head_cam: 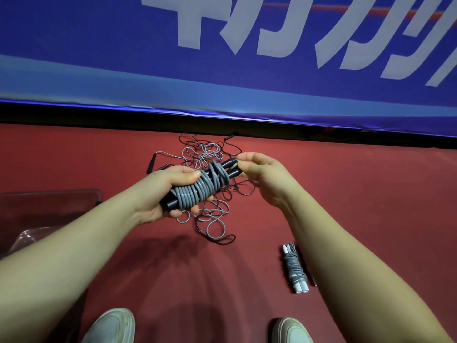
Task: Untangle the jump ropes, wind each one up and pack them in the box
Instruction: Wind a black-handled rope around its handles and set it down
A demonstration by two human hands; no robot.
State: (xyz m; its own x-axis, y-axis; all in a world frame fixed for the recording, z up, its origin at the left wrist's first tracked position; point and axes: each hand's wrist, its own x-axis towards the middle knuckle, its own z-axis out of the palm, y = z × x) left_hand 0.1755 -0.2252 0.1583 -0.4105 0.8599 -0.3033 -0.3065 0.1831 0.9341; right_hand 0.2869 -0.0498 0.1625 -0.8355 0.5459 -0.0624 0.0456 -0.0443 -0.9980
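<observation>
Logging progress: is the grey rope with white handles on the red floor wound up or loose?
Wound up: the grey jump rope with white handles has its cord coiled tightly round both handles.

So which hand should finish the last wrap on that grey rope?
Likely right: the right hand pinches the handle tips beside the loose wraps, while the left hand grips the bundle.

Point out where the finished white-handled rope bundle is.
In the head view, the white-handled bundle lies on the red floor at lower right, beside the right forearm, nearer the person than the tangled ropes.
</observation>
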